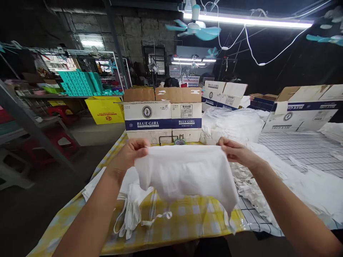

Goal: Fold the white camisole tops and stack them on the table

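Observation:
A piece of thin white cloth [184,171] hangs stretched between my two hands above the table. My left hand [135,148] pinches its upper left corner, and my right hand [234,151] pinches the upper right corner. Below, the cloth drops in soft folds, with a narrow strip dangling at its lower right. Under my left forearm lies a stack of white cloth pieces [130,180], their white straps [131,216] spilling toward the table's front edge. Beside my right hand is a heap of gathered white strips [249,185].
A BLUE GIRL carton [163,119] stands behind the cloth, with a roll of tape [179,142] before it. A yellow checked tablecloth [187,221] covers the near table. White material in clear plastic [232,123] and another open carton [300,110] lie at the right.

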`<state>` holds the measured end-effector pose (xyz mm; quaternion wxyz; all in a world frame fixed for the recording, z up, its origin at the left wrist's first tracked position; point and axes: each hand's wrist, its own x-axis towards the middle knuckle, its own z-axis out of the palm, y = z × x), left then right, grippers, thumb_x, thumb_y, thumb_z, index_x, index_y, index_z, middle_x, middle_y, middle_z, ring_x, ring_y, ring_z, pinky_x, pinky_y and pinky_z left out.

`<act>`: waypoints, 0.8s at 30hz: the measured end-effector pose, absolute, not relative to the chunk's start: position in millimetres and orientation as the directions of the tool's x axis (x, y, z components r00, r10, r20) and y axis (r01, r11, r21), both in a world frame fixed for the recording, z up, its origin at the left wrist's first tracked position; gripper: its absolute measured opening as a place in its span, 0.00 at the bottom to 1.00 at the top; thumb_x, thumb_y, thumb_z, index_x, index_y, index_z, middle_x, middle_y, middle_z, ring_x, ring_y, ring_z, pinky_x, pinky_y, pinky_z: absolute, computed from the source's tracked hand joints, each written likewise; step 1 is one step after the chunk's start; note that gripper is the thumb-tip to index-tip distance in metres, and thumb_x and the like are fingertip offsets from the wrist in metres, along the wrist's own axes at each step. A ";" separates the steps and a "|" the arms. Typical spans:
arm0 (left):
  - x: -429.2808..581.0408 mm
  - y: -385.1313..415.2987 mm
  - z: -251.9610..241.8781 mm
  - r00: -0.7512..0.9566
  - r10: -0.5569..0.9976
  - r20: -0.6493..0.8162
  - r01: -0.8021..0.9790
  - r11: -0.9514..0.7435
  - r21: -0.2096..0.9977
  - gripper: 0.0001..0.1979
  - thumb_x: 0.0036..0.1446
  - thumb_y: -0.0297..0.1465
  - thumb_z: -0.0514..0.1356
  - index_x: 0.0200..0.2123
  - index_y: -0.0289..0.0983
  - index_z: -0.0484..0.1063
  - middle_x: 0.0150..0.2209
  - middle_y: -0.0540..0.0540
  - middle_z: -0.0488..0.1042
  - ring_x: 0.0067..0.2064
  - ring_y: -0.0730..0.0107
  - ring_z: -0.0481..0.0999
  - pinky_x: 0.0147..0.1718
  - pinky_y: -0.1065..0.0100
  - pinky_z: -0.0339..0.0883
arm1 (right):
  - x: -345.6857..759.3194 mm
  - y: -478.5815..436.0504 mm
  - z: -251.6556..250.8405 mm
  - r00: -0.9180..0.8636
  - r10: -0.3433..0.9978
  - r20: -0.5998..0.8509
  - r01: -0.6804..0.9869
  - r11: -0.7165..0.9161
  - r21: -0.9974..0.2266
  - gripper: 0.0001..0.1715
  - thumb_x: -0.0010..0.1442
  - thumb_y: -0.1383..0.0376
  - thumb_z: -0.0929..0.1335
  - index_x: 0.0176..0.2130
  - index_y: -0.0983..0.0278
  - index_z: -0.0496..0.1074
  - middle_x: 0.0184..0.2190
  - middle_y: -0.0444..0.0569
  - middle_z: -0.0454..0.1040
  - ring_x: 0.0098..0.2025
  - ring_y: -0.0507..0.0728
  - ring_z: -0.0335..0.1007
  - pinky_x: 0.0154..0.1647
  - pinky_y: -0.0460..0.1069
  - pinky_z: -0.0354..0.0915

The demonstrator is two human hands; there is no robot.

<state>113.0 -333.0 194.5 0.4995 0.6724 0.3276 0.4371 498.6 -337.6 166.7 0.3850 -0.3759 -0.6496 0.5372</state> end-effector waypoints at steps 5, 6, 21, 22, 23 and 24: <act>177.5 -351.1 187.7 0.586 0.793 0.168 0.247 -0.372 0.895 0.13 0.50 0.38 0.60 0.25 0.33 0.71 0.20 0.52 0.64 0.21 0.78 0.60 0.19 0.75 0.50 | 431.4 -345.9 155.3 -0.487 0.862 0.143 0.198 0.268 -0.943 0.20 0.56 0.57 0.68 0.47 0.58 0.61 0.30 0.42 0.65 0.23 0.48 0.63 0.16 0.41 0.54; 189.8 -351.4 184.2 0.602 0.783 0.156 0.282 -0.391 0.876 0.13 0.51 0.37 0.58 0.24 0.33 0.72 0.20 0.52 0.64 0.21 0.78 0.60 0.19 0.74 0.50 | 414.9 -349.9 155.0 -0.555 0.819 0.146 0.133 0.261 -0.956 0.23 0.56 0.56 0.68 0.49 0.57 0.59 0.32 0.43 0.65 0.24 0.48 0.64 0.16 0.42 0.56; 177.4 -354.7 129.8 0.777 0.622 -0.095 0.142 -0.026 0.990 0.21 0.45 0.39 0.65 0.42 0.36 0.69 0.34 0.46 0.74 0.33 0.68 0.73 0.31 0.71 0.65 | 419.8 -345.9 186.5 -0.603 0.797 0.009 0.163 0.134 -0.978 0.18 0.53 0.55 0.69 0.23 0.65 0.65 0.17 0.37 0.50 0.17 0.44 0.41 0.14 0.42 0.39; 173.6 -354.0 119.7 0.814 0.567 -0.126 0.180 -0.041 0.983 0.19 0.45 0.40 0.65 0.39 0.36 0.72 0.34 0.46 0.75 0.34 0.67 0.73 0.33 0.70 0.66 | 427.7 -347.3 192.5 -0.595 0.803 0.039 0.125 0.141 -0.982 0.17 0.53 0.55 0.69 0.24 0.65 0.67 0.18 0.38 0.52 0.17 0.44 0.42 0.14 0.42 0.41; 169.6 -352.5 110.2 0.839 0.522 -0.155 0.230 -0.082 0.970 0.16 0.46 0.40 0.64 0.37 0.36 0.74 0.33 0.47 0.76 0.35 0.66 0.74 0.35 0.69 0.66 | 436.6 -348.7 198.2 -0.578 0.813 0.069 0.084 0.143 -0.986 0.15 0.53 0.55 0.69 0.26 0.65 0.68 0.19 0.39 0.55 0.17 0.44 0.44 0.14 0.42 0.43; 165.7 -350.4 102.3 0.849 0.500 -0.170 0.277 -0.146 0.950 0.14 0.46 0.40 0.63 0.34 0.37 0.76 0.32 0.47 0.76 0.35 0.66 0.74 0.35 0.69 0.66 | 446.4 -350.3 203.4 -0.546 0.832 0.097 0.041 0.142 -0.989 0.14 0.52 0.56 0.70 0.28 0.65 0.69 0.19 0.40 0.57 0.17 0.44 0.47 0.14 0.42 0.45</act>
